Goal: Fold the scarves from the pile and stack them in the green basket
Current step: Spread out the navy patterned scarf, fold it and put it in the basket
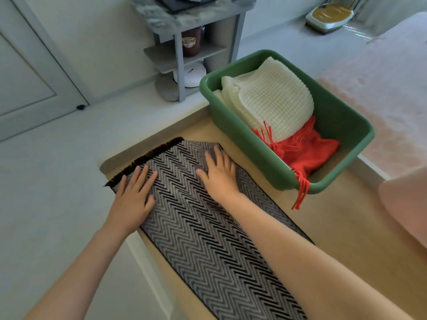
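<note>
A black-and-white zigzag scarf (203, 239) with a dark fringe at its far end lies stretched flat along the wooden table (346, 227). My left hand (134, 195) presses flat on its far left part, fingers straight. Flat on its far right part, beside the basket, lies my right hand (219, 176). The green basket (342, 125) stands at the far right of the table. It holds a folded cream knit scarf (272, 102) on top of a red scarf (307, 153), whose fringe hangs over the near rim.
A grey shelf unit (184, 42) with a dark cup stands on the floor beyond the table. A pink bed cover (388, 93) lies to the right. A white door (27, 72) is at far left. The table's left edge runs just under my left hand.
</note>
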`<action>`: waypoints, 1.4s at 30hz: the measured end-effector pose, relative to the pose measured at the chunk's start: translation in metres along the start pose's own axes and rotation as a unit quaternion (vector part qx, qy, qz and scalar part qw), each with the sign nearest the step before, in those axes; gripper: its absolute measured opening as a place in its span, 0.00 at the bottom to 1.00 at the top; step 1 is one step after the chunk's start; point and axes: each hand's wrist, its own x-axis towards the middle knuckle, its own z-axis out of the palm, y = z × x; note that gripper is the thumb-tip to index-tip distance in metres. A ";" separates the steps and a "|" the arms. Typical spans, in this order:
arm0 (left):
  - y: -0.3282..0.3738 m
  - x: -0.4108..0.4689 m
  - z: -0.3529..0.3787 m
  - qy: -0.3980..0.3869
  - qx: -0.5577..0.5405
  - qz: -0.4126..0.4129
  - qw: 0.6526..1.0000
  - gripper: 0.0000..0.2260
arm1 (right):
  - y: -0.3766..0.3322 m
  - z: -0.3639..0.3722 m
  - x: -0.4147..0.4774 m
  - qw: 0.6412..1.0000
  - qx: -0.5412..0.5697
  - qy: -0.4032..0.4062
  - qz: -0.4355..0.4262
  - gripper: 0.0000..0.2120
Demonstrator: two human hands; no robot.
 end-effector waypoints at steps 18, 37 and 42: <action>0.066 -0.028 0.035 0.048 0.000 0.013 0.999 0.28 | -0.015 -0.036 0.056 0.907 0.392 0.149 0.029 0.14; 0.107 -0.071 0.044 0.036 -0.025 0.067 0.997 0.27 | 0.095 0.063 -0.196 0.989 -0.120 0.084 -0.001 0.32; 0.102 -0.069 0.046 0.009 -0.019 0.066 0.998 0.28 | 0.110 0.064 -0.250 0.989 -0.115 0.056 0.068 0.32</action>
